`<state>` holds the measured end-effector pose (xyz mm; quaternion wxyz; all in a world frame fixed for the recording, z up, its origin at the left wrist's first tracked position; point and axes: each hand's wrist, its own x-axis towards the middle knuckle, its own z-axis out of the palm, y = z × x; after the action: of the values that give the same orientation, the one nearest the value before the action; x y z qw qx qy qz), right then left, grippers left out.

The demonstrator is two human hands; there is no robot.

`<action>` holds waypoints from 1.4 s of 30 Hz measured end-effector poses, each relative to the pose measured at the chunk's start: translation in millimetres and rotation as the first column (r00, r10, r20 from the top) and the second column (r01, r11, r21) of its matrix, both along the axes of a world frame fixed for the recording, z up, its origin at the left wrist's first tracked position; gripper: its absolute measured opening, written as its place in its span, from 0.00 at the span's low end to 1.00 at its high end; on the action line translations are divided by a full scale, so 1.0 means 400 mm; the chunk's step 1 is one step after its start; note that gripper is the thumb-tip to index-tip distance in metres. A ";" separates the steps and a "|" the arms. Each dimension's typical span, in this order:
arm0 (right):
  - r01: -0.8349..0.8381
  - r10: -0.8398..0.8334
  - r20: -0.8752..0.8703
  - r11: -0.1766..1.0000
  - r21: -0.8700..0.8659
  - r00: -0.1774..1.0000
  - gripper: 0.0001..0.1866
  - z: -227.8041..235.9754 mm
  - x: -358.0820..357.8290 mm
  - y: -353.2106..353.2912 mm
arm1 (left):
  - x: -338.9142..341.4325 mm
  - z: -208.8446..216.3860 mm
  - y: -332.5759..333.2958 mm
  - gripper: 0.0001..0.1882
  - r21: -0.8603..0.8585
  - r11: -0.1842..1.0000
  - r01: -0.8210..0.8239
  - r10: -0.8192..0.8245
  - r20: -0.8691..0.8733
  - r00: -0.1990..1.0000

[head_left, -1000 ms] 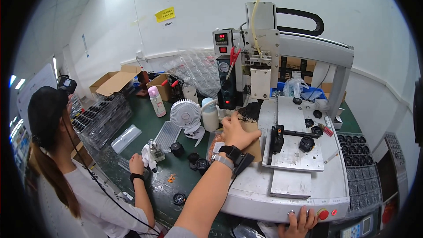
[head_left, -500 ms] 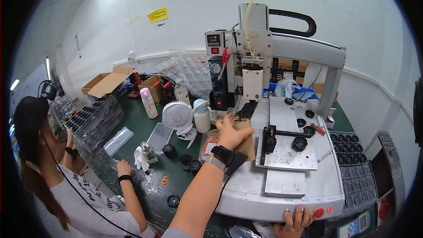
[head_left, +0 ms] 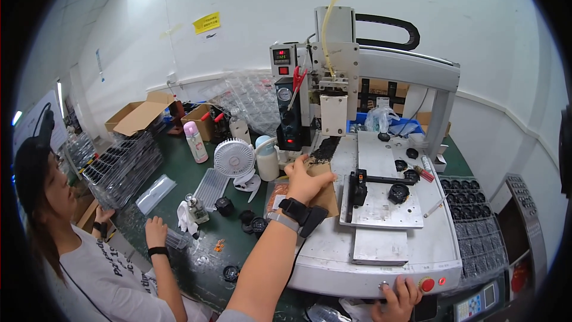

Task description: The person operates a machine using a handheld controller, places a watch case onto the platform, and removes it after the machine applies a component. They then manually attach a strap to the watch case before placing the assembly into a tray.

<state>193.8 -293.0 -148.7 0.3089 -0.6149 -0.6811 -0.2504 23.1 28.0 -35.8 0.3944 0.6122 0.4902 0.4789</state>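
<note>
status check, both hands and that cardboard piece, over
Left hand flat on brown cardboard piece on machine bed. Right hand at machine front edge, by red button. Co-worker's hands apart, on green table.

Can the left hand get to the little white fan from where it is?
Probably yes. The left hand rests on a brown card at the machine's edge, and the little white fan stands just to its left on the green table. Only a white bottle stands between them, easy to reach past.
</note>
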 end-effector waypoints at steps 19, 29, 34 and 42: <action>0.495 -0.476 0.154 0.858 -0.135 0.866 0.26 0.259 0.146 -0.108 | 0.035 0.006 -0.053 0.47 0.082 0.996 0.024 0.045 -0.744 0.666; -0.089 0.012 -0.297 0.965 -0.249 0.955 0.35 0.378 0.232 0.524 | 0.024 -0.023 -0.042 0.51 -0.032 0.997 0.067 -0.066 -0.793 0.606; -0.068 -0.038 -0.294 0.937 -0.343 0.955 0.40 0.244 0.296 0.630 | 0.024 -0.002 -0.073 0.49 0.007 0.992 0.124 -0.062 -0.836 0.546; -0.056 -0.019 -0.273 0.963 -0.264 0.962 0.29 0.262 0.245 0.617 | 0.036 -0.002 -0.111 0.39 0.169 0.889 0.426 -0.150 -0.771 0.619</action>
<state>291.7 -46.2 -43.9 0.3158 -0.6734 -0.6652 -0.0656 37.7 -16.4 -36.5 0.1234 0.8819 0.4114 0.1943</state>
